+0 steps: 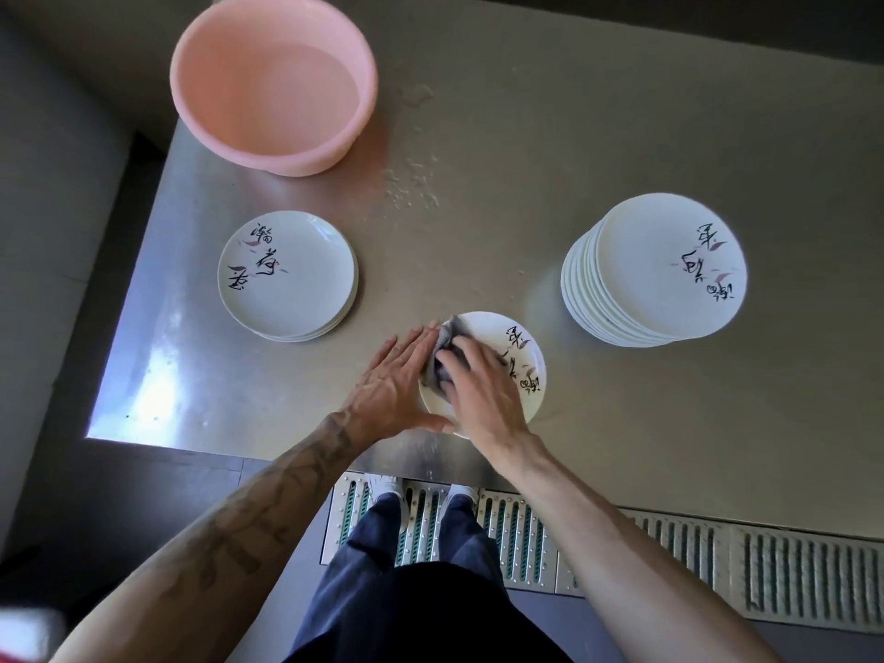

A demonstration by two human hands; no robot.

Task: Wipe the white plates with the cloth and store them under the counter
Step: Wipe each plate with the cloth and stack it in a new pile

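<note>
Grey cloth (pixel 442 351) sits bunched on the left half of the white plate (pixel 488 330), and the right hand (pixel 478 387) is curled over it, gripping the wad and pressing it down. The left hand (pixel 397 380) lies with straight fingers against that plate's left rim. It holds nothing and only braces the plate on the steel counter (pixel 478 208).

To do this well, I judge the brace needs to be firm: the plate lies close to the counter's near edge and could skid. The cloth should sweep in circles across to the inked right side, then round the rim.

Right of the plate stands a tall stack (pixel 655 270), probably unwiped. To the plate's left and a little beyond is a short stack (pixel 287 275). Farther beyond the plate are droplets (pixel 411 184) and a pink basin (pixel 268 153) of water.
</note>
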